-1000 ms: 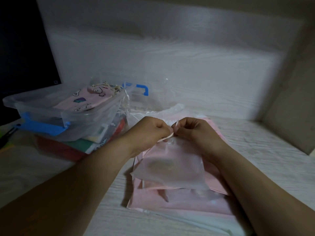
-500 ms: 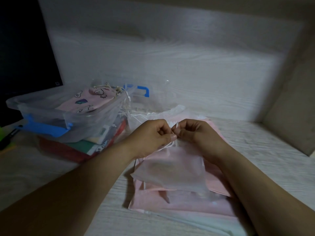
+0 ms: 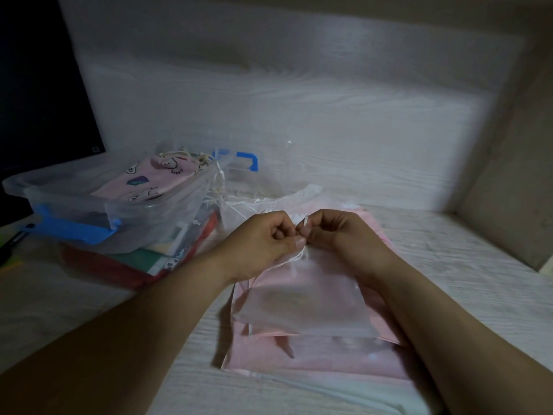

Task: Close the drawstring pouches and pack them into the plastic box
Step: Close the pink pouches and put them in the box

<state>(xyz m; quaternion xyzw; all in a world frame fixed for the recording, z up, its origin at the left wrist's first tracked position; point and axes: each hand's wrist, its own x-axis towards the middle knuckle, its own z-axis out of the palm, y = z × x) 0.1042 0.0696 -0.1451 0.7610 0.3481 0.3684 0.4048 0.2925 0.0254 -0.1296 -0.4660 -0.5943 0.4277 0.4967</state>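
A sheer white drawstring pouch [image 3: 302, 298] lies on top of a stack of pink pouches [image 3: 314, 357] on the table. At its gathered top, my left hand [image 3: 263, 244] and my right hand [image 3: 341, 235] meet, each pinching the white drawstring [image 3: 302, 224] between thumb and fingers. A clear plastic box [image 3: 161, 211] with blue latches stands to the left, with a pink cartoon-print pouch [image 3: 149, 178] lying inside it.
The box rests on a pile of red, green and white flat items [image 3: 143, 259]. More sheer pouches with loose strings [image 3: 263, 202] lie behind my hands. A dark screen [image 3: 39, 100] stands at far left, and a wall panel at right.
My hands have stayed together at the pouch's top, working the drawstring; the top looks slightly more gathered. Nothing else has moved.
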